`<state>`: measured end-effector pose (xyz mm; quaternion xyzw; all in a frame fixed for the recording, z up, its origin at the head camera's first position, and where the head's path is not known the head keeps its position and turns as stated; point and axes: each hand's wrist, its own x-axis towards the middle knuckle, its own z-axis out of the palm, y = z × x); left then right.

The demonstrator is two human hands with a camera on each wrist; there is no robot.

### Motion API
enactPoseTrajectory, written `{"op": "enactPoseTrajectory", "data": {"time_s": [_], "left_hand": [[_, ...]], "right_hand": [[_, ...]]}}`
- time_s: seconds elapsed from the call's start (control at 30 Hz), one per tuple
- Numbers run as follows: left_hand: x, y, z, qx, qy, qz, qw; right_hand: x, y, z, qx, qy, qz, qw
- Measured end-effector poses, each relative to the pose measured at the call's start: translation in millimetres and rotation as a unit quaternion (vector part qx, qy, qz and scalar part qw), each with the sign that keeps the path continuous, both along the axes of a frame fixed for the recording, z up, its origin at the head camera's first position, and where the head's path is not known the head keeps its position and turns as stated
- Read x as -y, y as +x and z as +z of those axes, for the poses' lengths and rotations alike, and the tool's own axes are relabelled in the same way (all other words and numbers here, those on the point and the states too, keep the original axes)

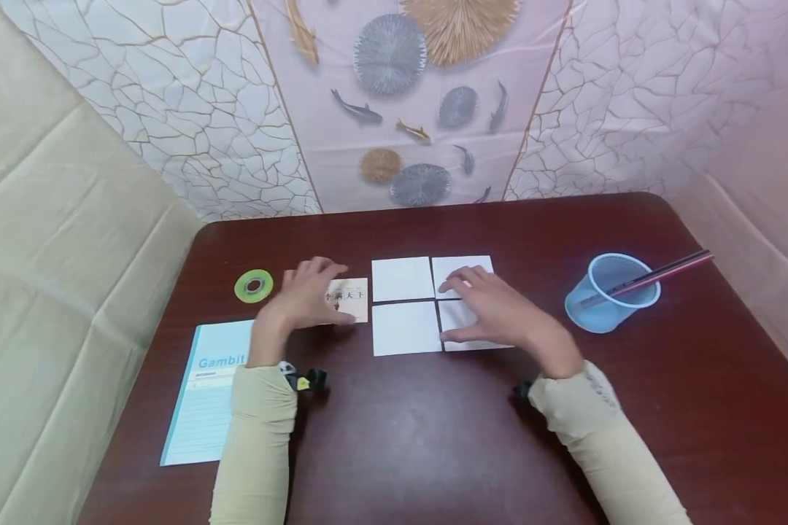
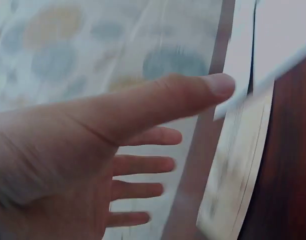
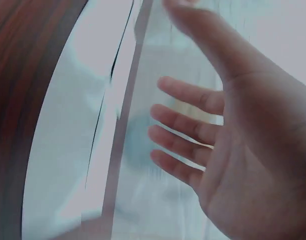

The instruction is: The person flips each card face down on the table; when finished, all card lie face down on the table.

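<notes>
Four-cornered white cards lie in two rows of two on the table: a far left card (image 1: 400, 279), a near left card (image 1: 406, 329), a far right card (image 1: 462, 265) and a near right card (image 1: 456, 313). Over the right pair is my right hand (image 1: 499, 310), fingers spread and nothing held. To the left of these lies a card printed with dark characters (image 1: 351, 308). My left hand (image 1: 305, 295) partly covers that card, thumb and fingers apart. Whether either hand touches a card I cannot tell. Both wrist views show spread fingers (image 2: 143, 164) with no object between them.
A green disc-shaped roll (image 1: 254, 286) and a notebook (image 1: 206, 394) marked "Gambit" lie on the left of the dark red table (image 1: 407, 437). On the right stands a blue mesh cup (image 1: 597, 306) with pencils (image 1: 670, 273) leaning out. A patterned cloth (image 1: 414, 109) hangs behind.
</notes>
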<state>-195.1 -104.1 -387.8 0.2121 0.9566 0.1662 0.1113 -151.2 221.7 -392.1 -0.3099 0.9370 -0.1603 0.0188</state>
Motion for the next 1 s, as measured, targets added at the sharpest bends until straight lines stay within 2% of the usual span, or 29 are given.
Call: {"op": "enactPoseTrajectory", "data": {"time_s": [0.1,0.17,0.27,0.4,0.5,0.63,0.8,1.0], "left_hand": [[31.2,-5.2,-7.0,0.029,-0.011,0.039,0.9987],[43.3,-7.2,-12.4,0.053,-0.018,0.049,0.9972],[50.4,-9.9,-17.2,0.074,-0.014,0.052,0.9958],[50.9,-13.4,-17.9,0.07,0.001,0.048,0.9964],[52.1,-14.4,-17.8,0.068,0.012,0.044,0.9966],[49.7,-15.6,-18.4,0.062,0.015,0.04,0.9971],[46.0,-15.9,-15.9,0.063,0.008,0.038,0.9973],[42.4,-12.4,-11.9,0.07,0.004,0.053,0.9961]], "right_hand": [[43,-5.9,-1.5,-0.019,0.017,0.03,0.9992],[74,-12.0,-3.7,-0.03,0.035,0.042,0.9981],[114,-26.1,-7.0,-0.045,0.062,0.048,0.9959],[148,-52.1,-10.8,-0.033,0.113,0.031,0.9926],[160,-67.5,-14.2,0.007,0.138,0.016,0.9903],[160,-74.1,-17.9,0.048,0.117,0.005,0.992],[158,-74.5,-19.0,0.054,0.083,0.008,0.995],[156,-72.0,-22.2,0.039,0.055,0.016,0.9976]]}}
